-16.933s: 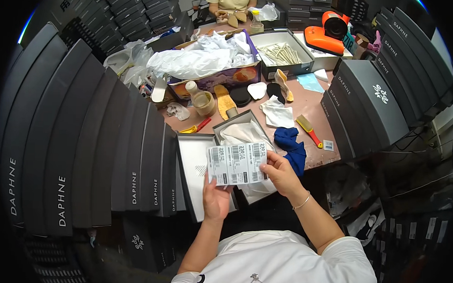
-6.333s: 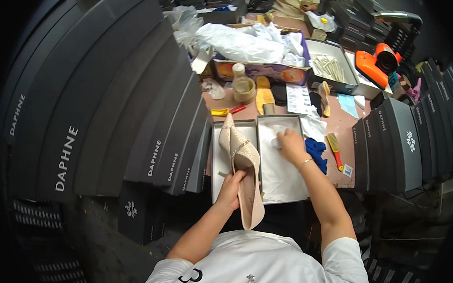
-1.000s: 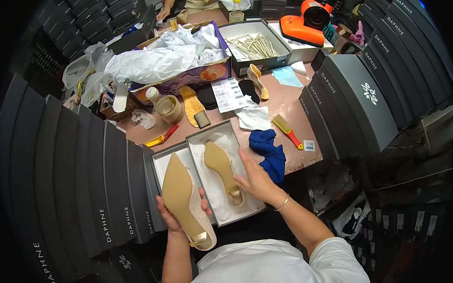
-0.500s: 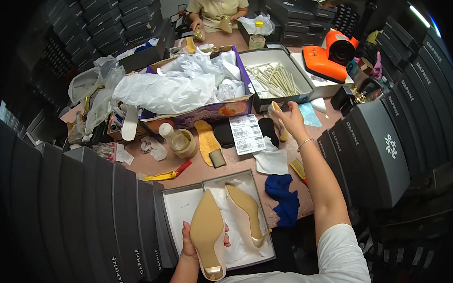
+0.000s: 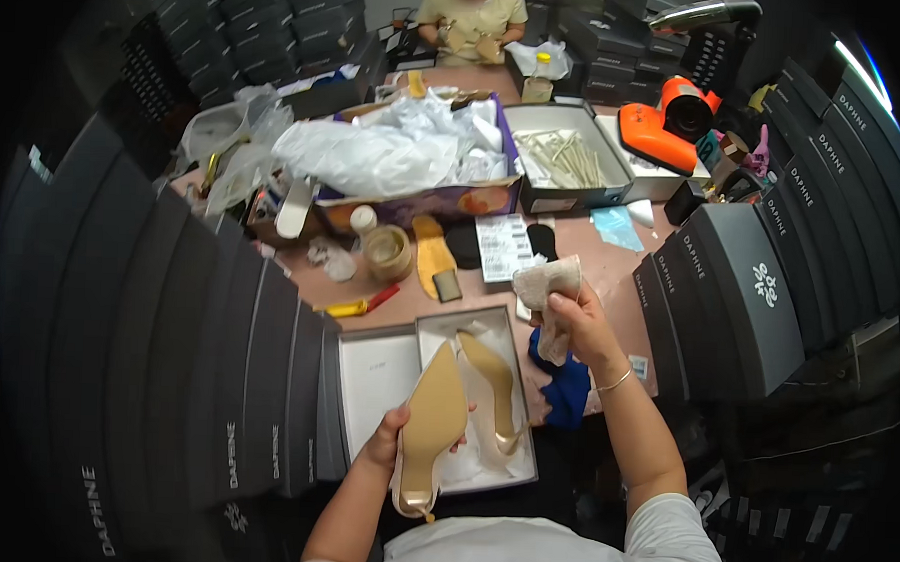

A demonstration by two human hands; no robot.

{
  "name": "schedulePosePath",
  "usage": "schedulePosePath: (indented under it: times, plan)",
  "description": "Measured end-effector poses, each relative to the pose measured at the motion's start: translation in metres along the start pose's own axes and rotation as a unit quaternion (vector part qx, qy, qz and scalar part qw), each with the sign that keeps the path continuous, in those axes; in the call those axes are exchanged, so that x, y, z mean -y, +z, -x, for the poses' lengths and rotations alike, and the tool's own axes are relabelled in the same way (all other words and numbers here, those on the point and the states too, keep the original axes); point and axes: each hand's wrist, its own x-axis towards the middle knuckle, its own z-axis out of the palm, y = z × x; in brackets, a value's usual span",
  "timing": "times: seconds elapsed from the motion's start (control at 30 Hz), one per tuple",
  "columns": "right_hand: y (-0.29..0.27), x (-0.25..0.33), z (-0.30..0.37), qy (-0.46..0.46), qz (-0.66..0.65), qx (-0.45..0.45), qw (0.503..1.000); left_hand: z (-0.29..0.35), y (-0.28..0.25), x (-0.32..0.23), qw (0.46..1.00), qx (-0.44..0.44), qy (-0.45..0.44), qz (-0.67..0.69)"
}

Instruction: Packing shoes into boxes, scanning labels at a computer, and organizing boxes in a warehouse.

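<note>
My left hand [image 5: 389,439] grips a pale high-heeled shoe [image 5: 434,411], its tan sole turned up and its pointed toe away from me. Beneath it, the open grey shoe box [image 5: 376,362] with white lining lies on the table's near edge. A matching shoe [image 5: 492,384] rests on tissue paper in the box's right part, its sole also showing. To the right of the box, my right hand [image 5: 589,330] is raised, closed on a folded off-white cloth [image 5: 551,281] that partly hangs down. A dark blue cloth [image 5: 567,392] lies below that hand.
Stacked dark shoe boxes [image 5: 731,311] wall both sides. Ahead stand a carton of white wrapping [image 5: 375,155], a box of pale sticks [image 5: 563,161], an orange blower-like device [image 5: 658,140] and a jar [image 5: 386,254]. Opposite, another person [image 5: 471,24] handles something pale.
My right hand has come back toward me from the far boxes, with the off-white cloth in it. The shoe in my left hand stays sole up. The whole view has shifted slightly.
</note>
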Motion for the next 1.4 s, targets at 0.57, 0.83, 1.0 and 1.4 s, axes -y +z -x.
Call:
schedulePosePath:
  times: [0.57, 0.83, 1.0, 1.4]
  plan:
    - [0.159, -0.076, 0.191, -0.267, 0.478, 0.170, 0.819, 0.095, 0.005, 0.115, 0.978, -0.185, 0.064, 0.077]
    - [0.179, -0.079, 0.196, -0.306, 0.478, 0.199, 0.799, 0.102, 0.000, 0.112, 0.977, -0.175, 0.079, 0.096]
    - [0.183, -0.073, 0.180, -0.322, 0.498, 0.197, 0.780, 0.095, -0.011, 0.109, 0.964, -0.207, 0.045, 0.162]
    - [0.138, -0.095, 0.131, -0.254, 0.526, 0.083, 0.807, 0.100, -0.013, 0.113, 0.989, -0.115, 0.044, 0.082]
